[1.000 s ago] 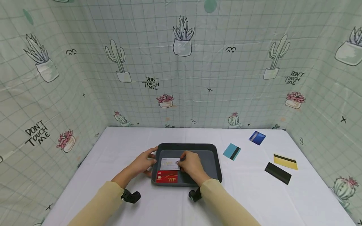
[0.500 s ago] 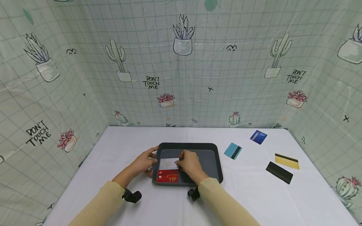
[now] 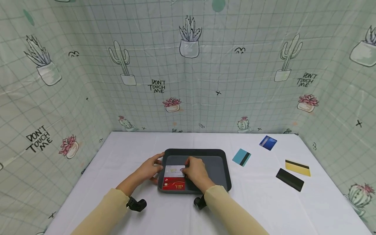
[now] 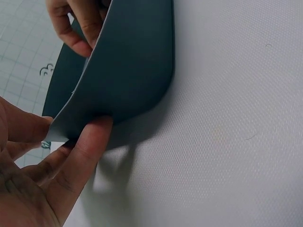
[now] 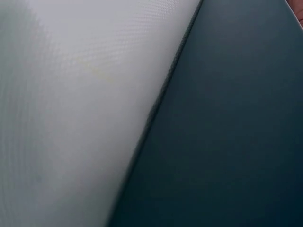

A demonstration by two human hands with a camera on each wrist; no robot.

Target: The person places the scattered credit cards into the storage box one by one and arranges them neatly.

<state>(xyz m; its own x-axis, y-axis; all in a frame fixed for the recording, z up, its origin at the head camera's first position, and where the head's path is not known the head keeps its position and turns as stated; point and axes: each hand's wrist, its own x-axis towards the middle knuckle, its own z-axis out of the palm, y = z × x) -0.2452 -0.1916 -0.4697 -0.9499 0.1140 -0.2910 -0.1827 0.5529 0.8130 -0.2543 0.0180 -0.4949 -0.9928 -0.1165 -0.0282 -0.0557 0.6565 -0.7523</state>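
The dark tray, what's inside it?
Inside the tray lie a red card marked VIP and a white card just behind it. The right hand touches the white card and covers the tray floor beneath it.

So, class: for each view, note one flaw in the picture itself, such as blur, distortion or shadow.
Head view: wide-angle bending curves the backdrop. Left wrist view: the tray casts a soft shadow beside the left hand. Right wrist view: too close, the tray's edge blurred.

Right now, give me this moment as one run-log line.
left hand: holds tray rim | right hand: fingers on white card in tray | red VIP card: in tray | four cards: on table, right
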